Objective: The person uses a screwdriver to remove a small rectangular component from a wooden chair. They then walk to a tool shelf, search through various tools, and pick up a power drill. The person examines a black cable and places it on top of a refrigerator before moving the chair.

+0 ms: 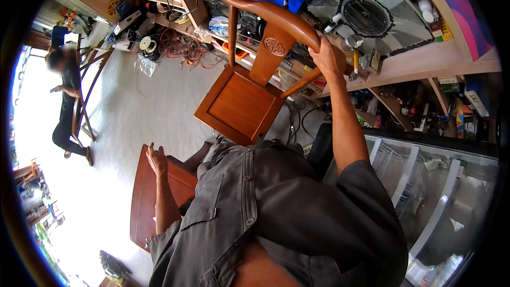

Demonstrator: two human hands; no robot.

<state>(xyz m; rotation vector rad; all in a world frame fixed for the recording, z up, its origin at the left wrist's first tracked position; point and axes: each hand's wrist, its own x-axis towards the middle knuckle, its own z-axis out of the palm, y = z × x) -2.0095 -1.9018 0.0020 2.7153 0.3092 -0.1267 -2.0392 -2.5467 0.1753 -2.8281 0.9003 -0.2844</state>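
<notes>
My right hand [329, 59] is wrapped round the end of the curved top rail of a wooden chair [236, 103]. The chair is reddish brown, with a flat panelled seat and a carved round emblem on its back splat; it stands in front of me beside the cluttered shelves. On the left, my left hand [156, 159] is held out with its fingers apart and nothing in them. Under that hand and forearm lies a reddish-brown flat-topped piece of furniture [143, 196], partly hidden by my arm and shirt.
A glass-topped cabinet [425, 191] with wire baskets stands at my right. Ahead, a workbench [404, 74] bears tools and a round fan-like part. Tangled red wires [183, 48] lie on the grey floor [164, 106]. Far left, another person [69, 90] is beside folding wooden legs.
</notes>
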